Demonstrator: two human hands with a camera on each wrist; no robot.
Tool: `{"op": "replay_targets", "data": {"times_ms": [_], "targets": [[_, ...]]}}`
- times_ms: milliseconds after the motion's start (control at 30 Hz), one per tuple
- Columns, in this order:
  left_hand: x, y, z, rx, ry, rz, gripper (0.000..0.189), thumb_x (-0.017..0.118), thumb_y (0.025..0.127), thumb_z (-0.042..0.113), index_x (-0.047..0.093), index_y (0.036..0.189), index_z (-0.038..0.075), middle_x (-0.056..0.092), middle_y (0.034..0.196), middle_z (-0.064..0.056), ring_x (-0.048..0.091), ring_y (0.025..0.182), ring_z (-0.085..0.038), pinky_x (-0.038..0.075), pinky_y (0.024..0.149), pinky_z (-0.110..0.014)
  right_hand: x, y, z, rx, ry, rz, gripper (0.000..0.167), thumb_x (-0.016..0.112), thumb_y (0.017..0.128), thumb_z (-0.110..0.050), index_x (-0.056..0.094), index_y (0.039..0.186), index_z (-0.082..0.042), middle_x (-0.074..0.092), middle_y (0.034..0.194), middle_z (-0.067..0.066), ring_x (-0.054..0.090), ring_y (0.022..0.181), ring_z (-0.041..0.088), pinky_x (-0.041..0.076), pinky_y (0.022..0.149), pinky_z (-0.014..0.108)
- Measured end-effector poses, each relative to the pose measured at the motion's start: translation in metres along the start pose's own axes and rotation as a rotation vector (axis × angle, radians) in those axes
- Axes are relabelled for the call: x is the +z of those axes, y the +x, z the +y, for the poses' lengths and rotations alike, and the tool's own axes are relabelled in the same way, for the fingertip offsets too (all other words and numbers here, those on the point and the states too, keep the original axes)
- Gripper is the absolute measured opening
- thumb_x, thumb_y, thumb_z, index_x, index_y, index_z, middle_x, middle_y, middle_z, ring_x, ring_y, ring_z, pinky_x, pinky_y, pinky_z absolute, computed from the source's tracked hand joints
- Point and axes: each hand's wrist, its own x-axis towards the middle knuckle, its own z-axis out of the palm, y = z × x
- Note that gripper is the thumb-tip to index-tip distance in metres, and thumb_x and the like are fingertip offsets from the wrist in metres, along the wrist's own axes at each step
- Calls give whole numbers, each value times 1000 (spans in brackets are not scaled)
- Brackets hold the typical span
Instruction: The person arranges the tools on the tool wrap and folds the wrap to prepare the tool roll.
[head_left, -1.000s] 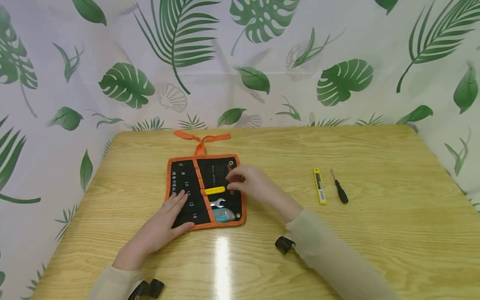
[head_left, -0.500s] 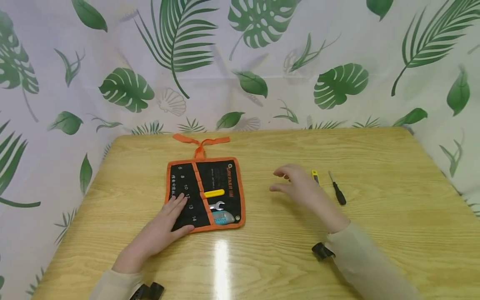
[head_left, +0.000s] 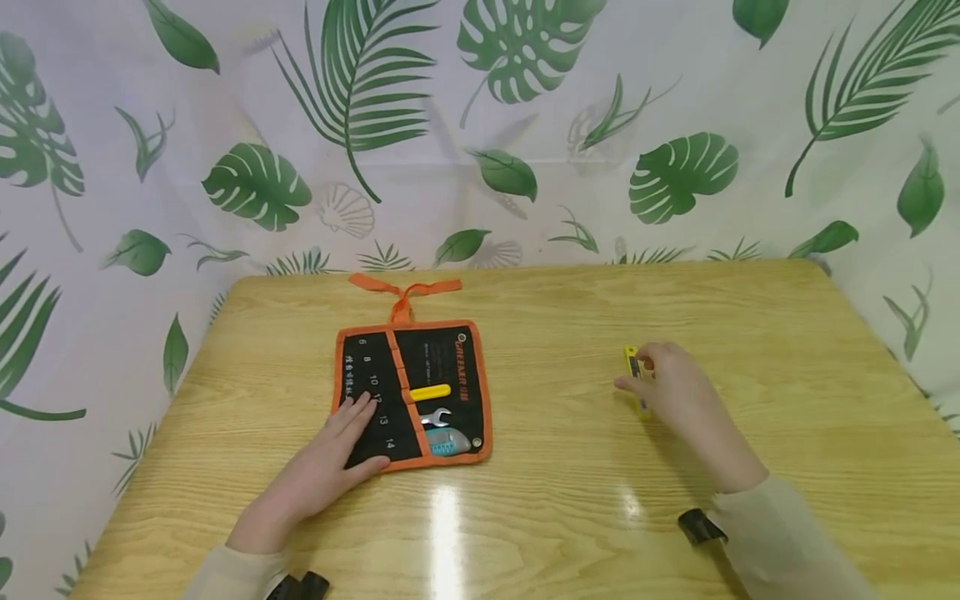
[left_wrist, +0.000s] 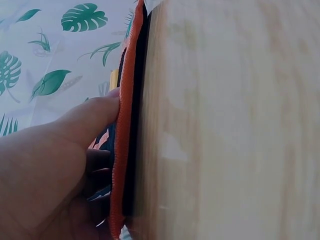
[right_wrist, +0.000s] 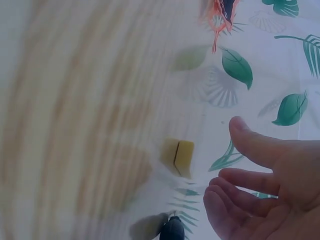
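Note:
My left hand (head_left: 318, 462) rests with its fingers spread on the black tool pouch (head_left: 442, 358) with orange edging, thumb at the near edge. From the pouch's pockets stick out a yellow handle (head_left: 431, 392), an open-end wrench (head_left: 438, 417) and a teal and grey tool (head_left: 447, 442). To the right, my right hand (head_left: 686, 404) is over a slim yellow case (head_left: 632, 358) with a printed label, thumb and fingers apart. The right wrist view shows a gap between that hand and the case (right_wrist: 184, 157). A black screwdriver handle (right_wrist: 172, 229) appears there too; in the head view the hand hides it.
Orange ties (head_left: 405, 292) stretch from the pouch's far edge across the wooden table (head_left: 540, 325). Behind the table hangs a white cloth (head_left: 420, 192) printed with green leaves. A black wrist camera (head_left: 699, 527) sits at my right sleeve.
My right hand has moved from above the pouch rightward to over the yellow case, covering the screwdriver from the head view. The left hand has stayed on the pouch.

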Motion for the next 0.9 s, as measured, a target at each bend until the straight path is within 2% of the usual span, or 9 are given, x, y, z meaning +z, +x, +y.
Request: {"op": "replay_targets", "data": {"times_ms": [133,300,400,600,733,900], "targets": [[1,-1,-2,0,2,-3,84,57,91,54,23,153,9,15,158,-8,10,144,-33,24,108,-56,0,0,4,43,-8,-35,51,71,87,-31,56,109,12,60,92,21,55,77,30,48,65,41],[-1,-1,-3,-1,3,3,83,57,91,52,23,153,10,13,159,-7,9,144,-32,24,108,-56,0,2,7,56,-23,-74,37,71,87,-32,51,81,-1,48,67,6,41,57,18,35,51,31],[-1,-1,-3,9,9,3,82,58,91,52,24,153,9,14,159,-8,10,144,-33,24,108,-56,1,3,7,53,-43,-109,37,71,87,-30,49,72,-5,44,60,4,38,52,16,32,48,29],[1,-3,-4,8,3,6,82,58,91,52,25,152,8,15,158,-9,10,144,-34,24,108,-57,5,4,8,73,-76,-184,28,69,87,-22,55,79,0,51,67,6,44,57,18,36,50,29],[2,-3,-5,6,-2,16,83,57,91,53,24,152,9,15,158,-8,9,144,-32,25,108,-56,5,4,9,59,-79,-178,20,65,84,-14,55,82,3,52,70,8,44,58,19,37,50,30],[2,-2,-4,15,17,32,83,56,91,55,25,152,8,16,158,-9,11,144,-33,25,108,-56,5,8,8,10,-70,-146,23,66,83,-15,58,91,5,53,73,9,45,62,21,38,55,33]]}}
